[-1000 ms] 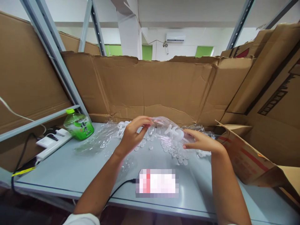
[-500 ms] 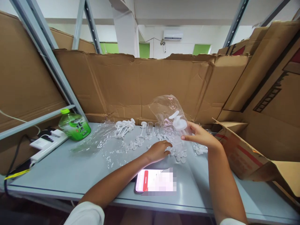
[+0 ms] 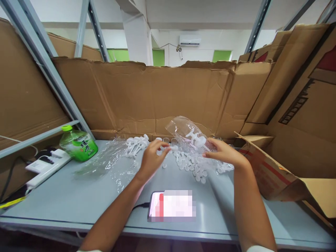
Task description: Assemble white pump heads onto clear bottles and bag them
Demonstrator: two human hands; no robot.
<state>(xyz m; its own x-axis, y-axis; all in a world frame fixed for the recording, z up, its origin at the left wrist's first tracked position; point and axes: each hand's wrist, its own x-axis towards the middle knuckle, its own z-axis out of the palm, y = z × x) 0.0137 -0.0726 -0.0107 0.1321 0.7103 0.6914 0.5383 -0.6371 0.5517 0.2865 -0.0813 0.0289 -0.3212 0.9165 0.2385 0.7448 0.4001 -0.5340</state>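
Note:
My right hand (image 3: 227,153) grips the side of a clear plastic bag (image 3: 181,125), thumb below and fingers above. White plastic parts (image 3: 198,140) with round flat heads show inside the bag. My left hand (image 3: 153,158) is raised left of the bag, thumb and forefinger pinched at a small white round piece (image 3: 173,148). Many small white discs (image 3: 190,163) lie loose on the table below the bag. Behind my left hand, small clear ribbed cups (image 3: 174,141) stand in a row, partly hidden. White stemmed pieces with round heads (image 3: 136,144) are heaped to its left.
A lit phone (image 3: 170,205) on a cable lies near the front edge of the grey table (image 3: 105,199). Crumpled clear plastic (image 3: 105,161), a green drink bottle (image 3: 80,144) and a white power strip (image 3: 48,169) are at left. An open cardboard box (image 3: 273,171) stands at right.
My left hand has lifted from the discs and moved left and up, now pinching. The bag in my right hand has sunk and tipped lower. More discs lie together under it.

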